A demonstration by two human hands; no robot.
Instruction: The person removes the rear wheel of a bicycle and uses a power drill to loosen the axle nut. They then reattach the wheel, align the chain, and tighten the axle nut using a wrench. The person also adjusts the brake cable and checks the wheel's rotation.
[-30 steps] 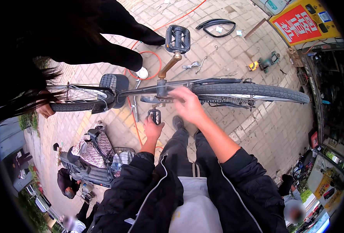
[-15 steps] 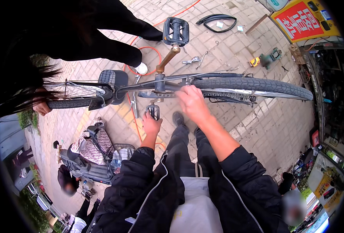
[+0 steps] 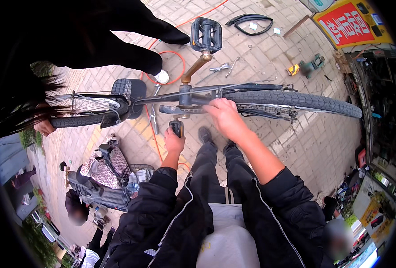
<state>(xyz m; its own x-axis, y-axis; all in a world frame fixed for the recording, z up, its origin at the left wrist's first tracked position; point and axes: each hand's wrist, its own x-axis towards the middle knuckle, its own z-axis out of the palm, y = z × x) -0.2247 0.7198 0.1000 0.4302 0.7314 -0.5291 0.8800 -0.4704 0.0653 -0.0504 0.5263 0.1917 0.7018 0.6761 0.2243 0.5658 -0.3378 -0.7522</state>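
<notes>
A black bicycle (image 3: 162, 98) stretches across the view, with its treaded tyre (image 3: 296, 100) to the right and a rusty crank (image 3: 191, 71) rising to a black pedal (image 3: 206, 35). My left hand (image 3: 173, 143) is closed on the lower pedal (image 3: 176, 128), seen nearly edge-on. My right hand (image 3: 227, 118) is at the chain (image 3: 193, 109) and frame beside the bottom bracket, fingers curled; what its fingertips pinch, if anything, is hidden behind them.
Another person's hand (image 3: 44, 127) grips the left wheel. Beyond the bicycle lie an orange hose (image 3: 182, 67), a rubber loop (image 3: 266, 31), loose tools (image 3: 220, 68) and a green tool (image 3: 314, 64). A loaded scooter (image 3: 99, 187) stands lower left; other people are lower left and right.
The lower pedal in my left hand has tilted to show more edge. My right hand has shifted slightly right along the frame. The bicycle sits slightly higher in the view.
</notes>
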